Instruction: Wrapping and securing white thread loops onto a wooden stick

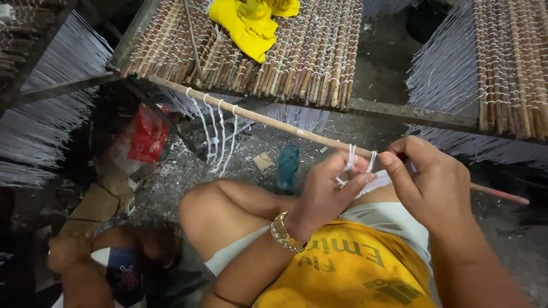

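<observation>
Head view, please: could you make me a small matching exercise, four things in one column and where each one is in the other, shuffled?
Things:
1. yellow cloth
2. white string
3. teal sandal
4. gold bracelet

Places:
A. on the left wrist
B. lying on the woven stick mat
C. on the littered ground below the frame
D. looped over the thin wooden stick, pinched between left hand and right hand

Pairs: 1-B, 2-D, 3-C, 4-A
</observation>
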